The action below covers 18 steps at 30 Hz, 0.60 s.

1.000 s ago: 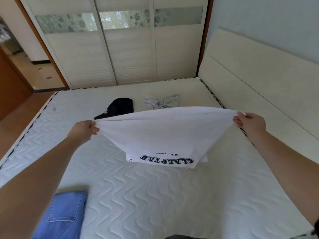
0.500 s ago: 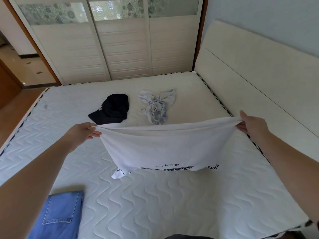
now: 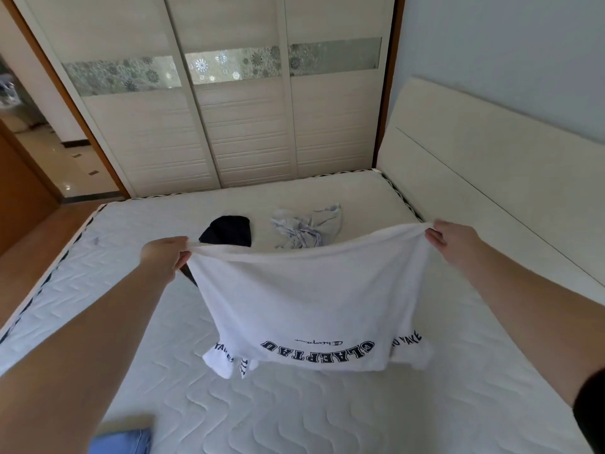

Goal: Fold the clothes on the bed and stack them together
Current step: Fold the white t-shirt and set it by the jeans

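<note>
White T-shirt (image 3: 311, 290) hangs in the middle of the frame, and I see my left hand (image 3: 165, 257) pinching its top edge at one corner while my right hand (image 3: 453, 239) grips the other, fingers curled into the cloth. The shirt is stretched between them, dark upside-down lettering near its lower hem, which touches or nearly touches the mattress (image 3: 294, 414). Behind it, centre frame, lie a dark garment (image 3: 229, 229) and a crumpled pale garment (image 3: 311, 229), apart from each other. Blue jeans (image 3: 126, 442) show at the lower left edge. A headboard (image 3: 491, 178) runs along the right; wardrobe doors (image 3: 229, 126) fill the top.
</note>
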Each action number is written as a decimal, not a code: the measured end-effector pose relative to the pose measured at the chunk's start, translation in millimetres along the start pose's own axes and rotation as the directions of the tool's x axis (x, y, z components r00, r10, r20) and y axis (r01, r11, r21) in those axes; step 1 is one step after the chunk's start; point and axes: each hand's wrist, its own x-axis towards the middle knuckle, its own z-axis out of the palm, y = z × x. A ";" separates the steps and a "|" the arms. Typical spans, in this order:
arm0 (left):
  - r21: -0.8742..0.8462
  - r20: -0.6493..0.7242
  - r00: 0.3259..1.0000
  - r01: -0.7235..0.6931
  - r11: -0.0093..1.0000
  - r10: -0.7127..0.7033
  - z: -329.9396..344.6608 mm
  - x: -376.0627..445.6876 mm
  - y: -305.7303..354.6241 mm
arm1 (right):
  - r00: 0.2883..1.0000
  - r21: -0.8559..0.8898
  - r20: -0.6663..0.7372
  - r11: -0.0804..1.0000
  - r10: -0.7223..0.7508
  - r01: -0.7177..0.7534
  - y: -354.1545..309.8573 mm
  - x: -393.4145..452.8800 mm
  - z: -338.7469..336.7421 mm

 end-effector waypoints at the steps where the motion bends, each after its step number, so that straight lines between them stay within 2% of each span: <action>1: -0.020 -0.017 1.000 -0.009 1.000 0.009 4.0 6.8 19.8 | 1.000 0.031 0.009 0.999 -0.026 0.025 -17.0 3.9 9.4; 4: -0.059 0.010 0.997 -0.075 0.995 0.075 15.3 24.0 82.6 | 0.990 0.019 0.101 0.995 -0.099 0.098 -67.7 10.2 35.6; 6: -0.107 0.021 0.992 -0.122 0.987 0.125 20.7 30.6 121.2 | 0.979 0.072 0.163 0.991 -0.120 0.109 -97.5 17.8 51.6; 10: -0.146 -0.004 0.972 -0.232 0.962 0.234 25.6 30.5 170.8 | 0.964 0.105 0.096 0.966 -0.247 0.236 -133.1 26.6 71.2; 14: -0.173 -0.006 0.969 -0.243 0.954 0.246 17.9 27.4 170.9 | 0.962 0.102 0.119 0.967 -0.246 0.235 -134.5 29.7 62.5; 18: -0.156 -0.021 0.995 -0.096 0.983 0.094 6.4 18.0 110.3 | 0.976 0.002 0.127 0.984 -0.174 0.176 -89.9 29.0 30.1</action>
